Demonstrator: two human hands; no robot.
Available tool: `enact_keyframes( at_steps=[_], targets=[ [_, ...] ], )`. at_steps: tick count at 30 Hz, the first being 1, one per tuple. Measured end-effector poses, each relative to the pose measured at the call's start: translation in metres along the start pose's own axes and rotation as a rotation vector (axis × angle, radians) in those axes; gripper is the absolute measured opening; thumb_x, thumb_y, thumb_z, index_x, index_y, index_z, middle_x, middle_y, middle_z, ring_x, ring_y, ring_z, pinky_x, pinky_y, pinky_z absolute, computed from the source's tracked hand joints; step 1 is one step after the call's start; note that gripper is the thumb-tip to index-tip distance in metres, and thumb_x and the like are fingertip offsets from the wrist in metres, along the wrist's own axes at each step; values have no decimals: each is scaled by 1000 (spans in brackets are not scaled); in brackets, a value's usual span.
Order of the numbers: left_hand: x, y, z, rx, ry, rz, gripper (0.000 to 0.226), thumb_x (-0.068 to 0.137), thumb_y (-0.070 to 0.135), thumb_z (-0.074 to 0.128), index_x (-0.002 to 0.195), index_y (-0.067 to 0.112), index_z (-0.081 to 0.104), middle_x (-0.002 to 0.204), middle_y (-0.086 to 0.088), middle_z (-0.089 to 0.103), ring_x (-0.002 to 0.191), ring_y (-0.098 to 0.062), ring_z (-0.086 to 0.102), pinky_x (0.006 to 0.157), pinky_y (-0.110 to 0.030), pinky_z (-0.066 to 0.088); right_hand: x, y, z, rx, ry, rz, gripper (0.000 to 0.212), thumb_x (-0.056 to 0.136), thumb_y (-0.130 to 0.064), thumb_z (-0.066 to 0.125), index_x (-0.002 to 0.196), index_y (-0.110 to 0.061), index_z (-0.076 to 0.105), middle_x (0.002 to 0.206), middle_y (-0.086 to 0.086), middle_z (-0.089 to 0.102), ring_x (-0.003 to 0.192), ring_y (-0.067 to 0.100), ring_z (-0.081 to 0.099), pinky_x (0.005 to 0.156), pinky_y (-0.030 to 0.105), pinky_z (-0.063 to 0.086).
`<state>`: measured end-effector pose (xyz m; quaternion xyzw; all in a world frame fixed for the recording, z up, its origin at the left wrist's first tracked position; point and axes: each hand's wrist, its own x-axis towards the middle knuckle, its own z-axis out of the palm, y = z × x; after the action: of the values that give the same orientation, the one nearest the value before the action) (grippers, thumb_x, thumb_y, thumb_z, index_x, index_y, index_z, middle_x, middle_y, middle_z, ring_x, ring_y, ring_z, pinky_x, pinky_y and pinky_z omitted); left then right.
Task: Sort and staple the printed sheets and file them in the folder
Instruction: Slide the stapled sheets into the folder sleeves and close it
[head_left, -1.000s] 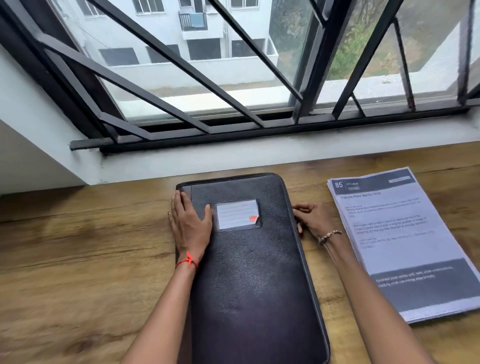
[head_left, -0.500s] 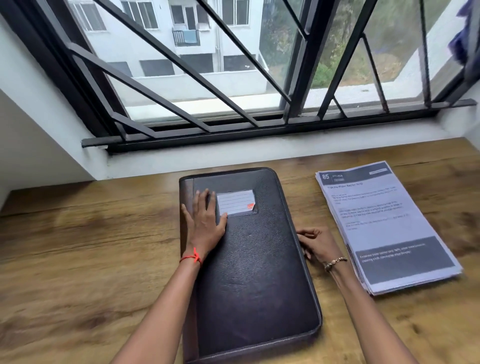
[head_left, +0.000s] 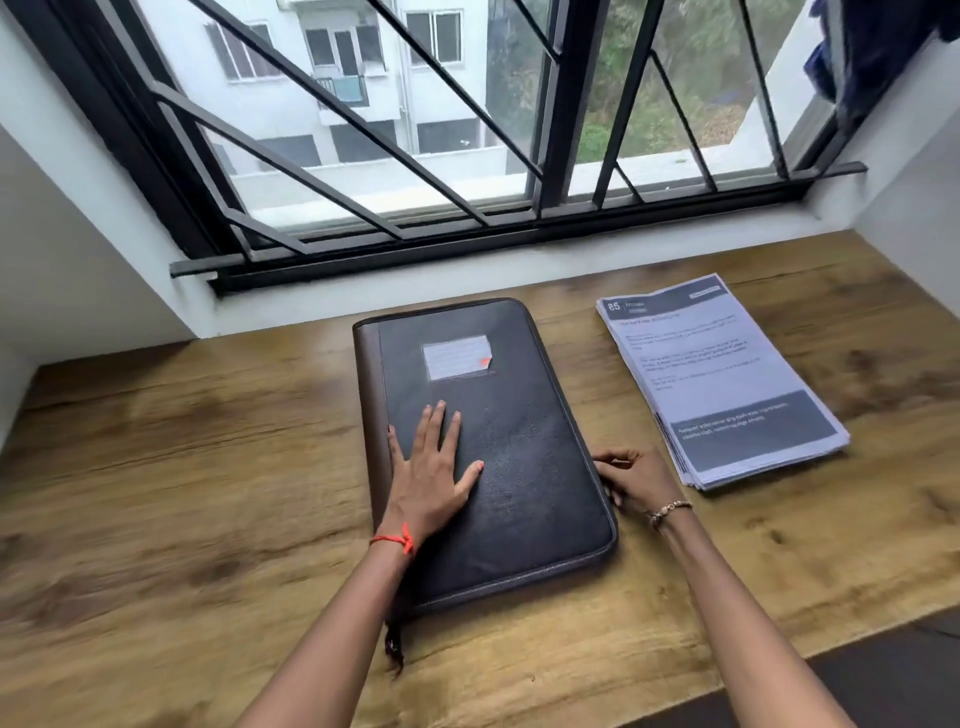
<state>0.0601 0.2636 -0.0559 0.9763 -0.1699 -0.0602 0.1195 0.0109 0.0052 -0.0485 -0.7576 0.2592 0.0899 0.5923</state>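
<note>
A wood-grain desk (head_left: 208, 467) fills a white-walled window nook, with the barred window (head_left: 363, 156) along its 12 o'clock edge, one white wall (head_left: 62, 270) closing it in at 9 o'clock and another at 3 o'clock. A dark cloth (head_left: 872, 47) hangs at the window's upper right corner. The black zip folder (head_left: 519, 467) lies closed and flat at the middle of the desk, its long side running toward the window, its label pocket (head_left: 457, 357) near the far end and a zip pull (head_left: 394, 649) trailing off its near left corner. The stack of printed sheets (head_left: 727, 384) lies at 2 o'clock from the folder, close beside it but not touching, slightly fanned at its left edge. The left hand (head_left: 426, 467), a red thread (head_left: 395, 540) at the wrist, presses flat on the cover with fingers spread. The right hand (head_left: 631, 478), wearing a bead bracelet (head_left: 670, 509), sits curled against the folder's right edge; whether it pinches the zip I cannot tell. Bare wood stretches from the folder out to 9 o'clock, a narrower strip lies between the sheets and the 3 o'clock wall, and the desk's near edge drops to dark floor (head_left: 883, 675) at 5 o'clock.
</note>
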Motion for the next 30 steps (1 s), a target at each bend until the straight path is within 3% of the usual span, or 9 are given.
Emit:
enact_keyframes(
  at_steps=[5,10,13,16,20,24,30],
  targets=[
    [-27,-1,8,12,48,44,87,78,66,12,148,16,26,158,-6,14,146,-21,9,108,-61,-5,-27,15,-4,-31,26,-61,9,81,4,64,85,-1,70,40,-7,58,27,2,41,31,13,33],
    [-48,1,4,52,3,26,94,71,71,2,151,23,13,159,-2,0,146,-17,-3,107,-60,-12,-43,38,-5,-19,83,-4,9,81,2,65,89,4,69,40,0,55,30,7,44,32,16,33],
    [-59,0,7,40,38,-3,92,72,73,7,150,25,20,159,-2,8,147,-19,3,107,-64,-8,-58,44,-1,6,132,-29,9,82,5,62,86,2,70,34,-3,52,27,4,41,32,14,31],
    [-69,-1,10,41,79,2,90,73,73,12,148,25,25,158,-3,14,146,-22,9,106,-65,-5,-73,49,10,67,238,-35,10,83,6,61,90,6,68,33,-3,51,26,2,38,30,12,28],
    [-73,0,7,46,-9,-7,97,66,74,-2,151,27,8,159,0,-6,146,-16,-7,112,-58,-4,-87,55,39,189,434,37,15,83,11,54,93,9,65,30,-4,51,24,2,37,29,12,28],
    [-73,0,7,55,-45,-19,99,64,74,-6,151,28,3,159,1,-11,145,-14,-11,112,-56,-8,-98,52,75,331,638,107,21,82,12,51,99,9,63,27,-7,47,23,3,39,29,11,31],
    [-74,1,7,43,-36,-13,98,65,73,-6,151,27,4,159,0,-9,146,-15,-10,112,-57,-8,-108,40,109,396,777,105,10,79,10,57,85,12,64,42,-1,57,27,-5,46,34,6,35]
  ],
)
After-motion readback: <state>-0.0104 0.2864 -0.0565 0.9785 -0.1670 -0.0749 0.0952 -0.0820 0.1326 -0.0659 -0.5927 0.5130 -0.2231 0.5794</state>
